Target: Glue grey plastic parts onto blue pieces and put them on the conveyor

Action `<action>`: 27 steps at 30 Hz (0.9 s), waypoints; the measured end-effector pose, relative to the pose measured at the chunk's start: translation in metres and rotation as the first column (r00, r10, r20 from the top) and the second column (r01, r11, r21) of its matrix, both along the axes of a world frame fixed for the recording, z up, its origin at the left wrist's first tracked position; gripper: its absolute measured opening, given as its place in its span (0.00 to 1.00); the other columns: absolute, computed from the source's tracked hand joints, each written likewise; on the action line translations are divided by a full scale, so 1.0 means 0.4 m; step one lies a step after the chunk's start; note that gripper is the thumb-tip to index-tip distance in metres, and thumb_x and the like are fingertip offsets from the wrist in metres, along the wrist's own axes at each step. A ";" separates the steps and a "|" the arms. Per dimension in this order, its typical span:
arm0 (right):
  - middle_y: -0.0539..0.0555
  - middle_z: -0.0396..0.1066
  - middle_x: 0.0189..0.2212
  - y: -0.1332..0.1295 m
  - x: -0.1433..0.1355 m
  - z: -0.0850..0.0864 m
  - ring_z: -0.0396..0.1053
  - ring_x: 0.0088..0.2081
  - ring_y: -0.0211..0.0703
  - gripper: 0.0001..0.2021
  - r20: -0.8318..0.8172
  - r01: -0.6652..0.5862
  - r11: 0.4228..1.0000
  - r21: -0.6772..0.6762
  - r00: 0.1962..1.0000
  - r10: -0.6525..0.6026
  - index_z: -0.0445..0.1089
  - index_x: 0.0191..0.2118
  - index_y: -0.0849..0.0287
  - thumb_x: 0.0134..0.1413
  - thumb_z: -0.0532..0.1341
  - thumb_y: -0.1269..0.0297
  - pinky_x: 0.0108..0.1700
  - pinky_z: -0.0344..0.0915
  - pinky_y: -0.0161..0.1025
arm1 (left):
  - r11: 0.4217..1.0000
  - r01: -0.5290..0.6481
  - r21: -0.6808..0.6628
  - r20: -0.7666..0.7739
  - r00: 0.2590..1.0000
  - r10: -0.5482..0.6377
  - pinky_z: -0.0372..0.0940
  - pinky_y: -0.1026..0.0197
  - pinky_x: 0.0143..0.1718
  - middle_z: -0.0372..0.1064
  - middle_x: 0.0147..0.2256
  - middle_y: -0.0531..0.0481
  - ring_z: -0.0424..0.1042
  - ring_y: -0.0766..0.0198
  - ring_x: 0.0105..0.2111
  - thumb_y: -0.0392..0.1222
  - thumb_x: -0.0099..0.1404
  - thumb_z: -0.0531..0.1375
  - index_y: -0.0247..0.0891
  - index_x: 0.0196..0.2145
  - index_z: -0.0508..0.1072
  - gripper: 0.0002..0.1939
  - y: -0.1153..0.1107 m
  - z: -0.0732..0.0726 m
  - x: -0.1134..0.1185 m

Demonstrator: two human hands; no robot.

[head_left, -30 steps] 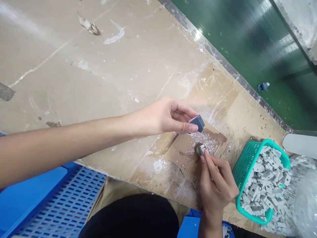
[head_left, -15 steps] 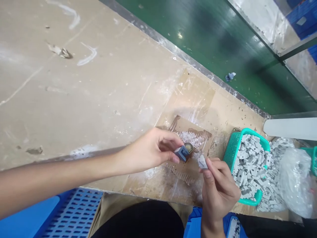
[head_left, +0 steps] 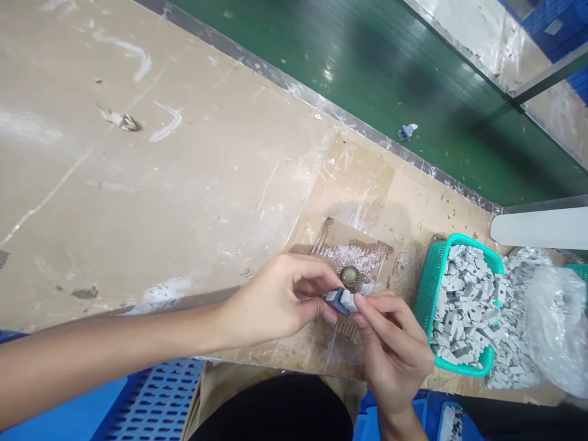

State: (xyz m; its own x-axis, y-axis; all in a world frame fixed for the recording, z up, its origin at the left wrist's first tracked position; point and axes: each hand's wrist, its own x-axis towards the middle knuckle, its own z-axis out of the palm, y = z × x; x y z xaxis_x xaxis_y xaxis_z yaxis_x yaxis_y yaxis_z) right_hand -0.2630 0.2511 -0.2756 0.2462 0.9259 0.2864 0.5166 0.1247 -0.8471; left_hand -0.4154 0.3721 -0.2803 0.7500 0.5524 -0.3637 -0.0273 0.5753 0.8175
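Between the thumb and fingers of my left hand (head_left: 289, 294) is a small blue-grey plastic block (head_left: 340, 302). My right hand (head_left: 397, 343) pinches a small light-grey plastic piece (head_left: 350, 300) by its right end. The two parts touch, the light-grey one lying against the blue-grey one's slot; how deep it sits I cannot tell. Just behind them a small round cap-like thing with a dark rim (head_left: 350, 275) rests on a stained piece of cardboard (head_left: 367, 245).
A green basket (head_left: 425, 294) full of light-grey pieces stands at the right. Beside it are more pieces and a clear plastic bag (head_left: 554, 331). Beyond the table edge runs a green belt (head_left: 294, 37) carrying a blue-grey and white part (head_left: 407, 131). A white tube (head_left: 537, 228) lies right.
My right hand has moved left, bringing the light-grey piece from apart into contact with the blue-grey block. The block has turned in my left hand. The part on the belt has shifted left.
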 end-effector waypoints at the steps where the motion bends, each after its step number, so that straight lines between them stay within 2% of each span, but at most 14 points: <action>1: 0.52 0.72 0.37 0.001 -0.004 0.000 0.71 0.37 0.41 0.26 0.009 0.006 1.000 -0.002 1.000 -0.006 0.74 0.55 0.47 0.58 0.62 0.83 0.36 0.72 0.40 | 1.000 -0.006 0.021 -0.028 1.000 0.006 0.73 0.67 0.29 0.78 0.28 0.51 0.79 0.63 0.27 0.24 0.55 0.63 0.35 0.29 0.79 0.09 -0.003 0.001 -0.001; 6: 0.52 0.70 0.38 0.009 -0.021 -0.001 0.73 0.37 0.37 0.29 0.011 -0.029 0.999 -0.032 1.000 0.029 0.70 0.59 0.46 0.60 0.55 0.85 0.36 0.74 0.35 | 0.995 -0.025 0.095 -0.096 0.995 0.035 0.71 0.66 0.29 0.78 0.27 0.49 0.78 0.62 0.27 0.30 0.55 0.67 0.35 0.29 0.77 0.05 -0.002 0.010 -0.005; 10: 0.52 0.69 0.38 0.030 -0.026 0.007 0.75 0.36 0.33 0.28 0.044 -0.073 0.995 -0.064 0.996 0.076 0.68 0.61 0.48 0.62 0.54 0.83 0.37 0.75 0.30 | 0.998 -0.031 0.060 -0.143 0.989 0.039 0.66 0.67 0.27 0.76 0.25 0.50 0.74 0.65 0.26 0.33 0.53 0.70 0.35 0.28 0.76 0.07 0.012 0.003 -0.003; 13: 0.54 0.70 0.39 0.053 -0.013 0.013 0.74 0.38 0.34 0.22 0.051 -0.087 0.991 -0.102 0.994 0.092 0.70 0.60 0.50 0.64 0.57 0.77 0.39 0.75 0.31 | 0.998 -0.027 -0.056 -0.123 0.992 0.020 0.65 0.68 0.27 0.75 0.23 0.51 0.72 0.67 0.24 0.35 0.52 0.72 0.33 0.28 0.76 0.09 0.026 -0.010 -0.002; 15: 0.57 0.72 0.47 0.068 0.002 0.013 0.75 0.46 0.39 0.18 0.005 -0.116 0.980 -0.162 0.993 0.119 0.70 0.59 0.50 0.67 0.59 0.67 0.47 0.76 0.37 | 0.981 -0.035 -0.189 -0.080 0.997 0.020 0.67 0.68 0.28 0.75 0.24 0.50 0.73 0.67 0.24 0.39 0.52 0.74 0.33 0.30 0.77 0.12 0.035 -0.014 -0.001; 17: 0.58 0.70 0.57 0.077 0.015 0.010 0.71 0.56 0.45 0.17 -0.090 -0.162 0.967 -0.195 0.985 0.147 0.70 0.60 0.48 0.69 0.56 0.57 0.56 0.73 0.45 | 0.941 -0.009 -0.339 -0.015 1.000 0.004 0.70 0.67 0.30 0.76 0.26 0.48 0.75 0.66 0.26 0.44 0.50 0.75 0.31 0.31 0.79 0.15 0.045 -0.010 0.000; 19: 0.56 0.70 0.59 0.081 0.019 0.005 0.66 0.62 0.47 0.20 -0.194 -0.199 0.962 -0.188 0.967 0.162 0.68 0.61 0.47 0.71 0.51 0.52 0.61 0.69 0.49 | 0.892 0.036 -0.452 0.042 0.999 -0.019 0.73 0.66 0.34 0.76 0.28 0.46 0.76 0.64 0.28 0.45 0.48 0.77 0.30 0.31 0.81 0.17 0.052 -0.001 0.000; 22: 0.55 0.70 0.59 0.078 0.007 0.001 0.66 0.62 0.46 0.22 -0.251 -0.216 0.964 -0.154 0.952 0.174 0.65 0.63 0.49 0.72 0.48 0.51 0.61 0.68 0.48 | 0.839 0.052 -0.542 0.082 0.997 -0.008 0.74 0.65 0.35 0.76 0.28 0.46 0.76 0.65 0.27 0.41 0.48 0.77 0.29 0.30 0.81 0.15 0.056 0.009 -0.004; 27: 0.58 0.70 0.59 0.071 -0.024 0.006 0.69 0.60 0.46 0.21 -0.105 -0.177 0.981 -0.084 0.980 0.168 0.64 0.64 0.54 0.71 0.51 0.56 0.60 0.70 0.46 | 0.807 0.037 -0.589 0.063 0.998 0.001 0.74 0.65 0.33 0.75 0.27 0.45 0.74 0.65 0.25 0.34 0.50 0.73 0.27 0.30 0.81 0.10 0.050 0.003 -0.011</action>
State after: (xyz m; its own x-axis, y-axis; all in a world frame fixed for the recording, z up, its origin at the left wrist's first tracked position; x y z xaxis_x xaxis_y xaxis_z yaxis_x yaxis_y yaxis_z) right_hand -0.2725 0.2794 -0.2730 0.1031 0.9782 0.1803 0.4088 0.1236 -0.9042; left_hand -0.4198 0.3922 -0.2790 0.7876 0.2318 -0.5709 -0.0486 0.9470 0.3175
